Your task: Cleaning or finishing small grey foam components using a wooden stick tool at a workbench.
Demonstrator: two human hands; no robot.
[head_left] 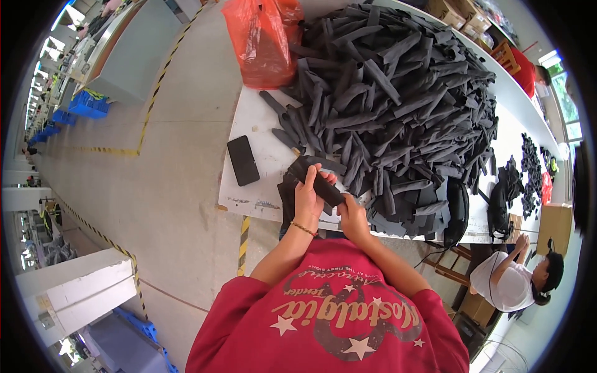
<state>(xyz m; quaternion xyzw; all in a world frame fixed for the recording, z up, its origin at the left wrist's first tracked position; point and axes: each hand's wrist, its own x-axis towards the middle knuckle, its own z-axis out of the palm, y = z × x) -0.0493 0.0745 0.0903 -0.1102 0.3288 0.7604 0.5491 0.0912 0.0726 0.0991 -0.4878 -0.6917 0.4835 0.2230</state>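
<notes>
A dark grey fabric piece [328,190], folded into a narrow strip, is held in front of my chest at the table's near edge. My left hand [307,198] is closed around it, thumb on top. The fingers of my right hand [352,215] pinch its lower right end. More dark fabric hangs over the table edge beside my left hand, partly hidden by it. Just beyond both hands rises a large heap of similar dark fabric strips [398,93], many rolled or folded lengthwise. Flatter dark pieces [410,214] lie at the heap's near side.
On the white table [264,177] a black phone [243,161] lies left of my hands. A red plastic bag [261,46] stands at the far left corner. A black machine-like object [457,211] with a cord sits right of the heap. A person in white [500,276] works farther right.
</notes>
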